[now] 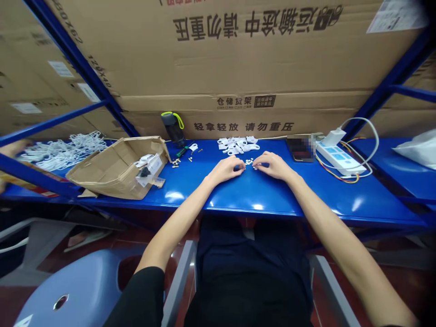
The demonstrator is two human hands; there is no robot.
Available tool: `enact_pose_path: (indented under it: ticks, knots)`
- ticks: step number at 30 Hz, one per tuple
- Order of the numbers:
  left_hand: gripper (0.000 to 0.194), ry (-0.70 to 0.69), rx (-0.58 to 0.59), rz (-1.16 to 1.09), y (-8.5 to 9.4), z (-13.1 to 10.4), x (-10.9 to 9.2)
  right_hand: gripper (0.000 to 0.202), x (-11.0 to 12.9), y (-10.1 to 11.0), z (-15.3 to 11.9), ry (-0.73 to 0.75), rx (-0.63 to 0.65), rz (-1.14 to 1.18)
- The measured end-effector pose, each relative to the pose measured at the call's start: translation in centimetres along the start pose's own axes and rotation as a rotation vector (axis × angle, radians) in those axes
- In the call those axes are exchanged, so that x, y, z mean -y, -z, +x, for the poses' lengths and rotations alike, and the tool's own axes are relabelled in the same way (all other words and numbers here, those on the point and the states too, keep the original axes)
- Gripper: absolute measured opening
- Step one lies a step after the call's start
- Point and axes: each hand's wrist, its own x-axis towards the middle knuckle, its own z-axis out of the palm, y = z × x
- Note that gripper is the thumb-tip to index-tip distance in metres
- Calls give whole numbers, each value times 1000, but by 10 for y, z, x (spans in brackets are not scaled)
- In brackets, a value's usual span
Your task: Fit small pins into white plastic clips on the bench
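Between my two hands lies a small cluster of tiny white pieces [249, 161] on the blue tabletop [252, 190]. My left hand [229, 168] rests at its left side, thumb and fingertips curled together in a pinch; whatever is between them is too small to name. On the other side, my right hand [270, 165] also pinches with its fingertips down by the pieces, and a bit of white shows at them. Just beyond the hands sits a pile of white plastic parts with ring-shaped ends [237, 144].
Left stands an open cardboard box [102, 170] with scraps in it. Near it are a dark bottle [173, 129], a green-handled tool [182, 151] and small brass-coloured pieces [176, 162]. At right lie a phone [299, 150] and a power strip [340, 156] with cables. White hangers [64, 152] pile far left.
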Motion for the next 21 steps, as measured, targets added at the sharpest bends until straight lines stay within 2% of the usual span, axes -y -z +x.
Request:
enact_pose_path:
  ticks: [3, 6, 10, 13, 21]
  knots:
    - [13, -16, -20, 55, 1, -1, 7, 27, -5, 3, 0, -28, -48, -7]
    - [13, -19, -34, 95, 2, -3, 16, 29, -8, 3, -3, -46, -24, -51]
    - [15, 23, -32, 168, 7, -4, 23, 50, -9, -5, -5, -105, 6, -139]
    - [18, 57, -47, 202, 11, -3, 24, 57, -9, -14, -2, -127, -5, -180]
    - [25, 89, -58, 187, 8, -3, 36, 49, -13, -21, 7, -204, -22, -210]
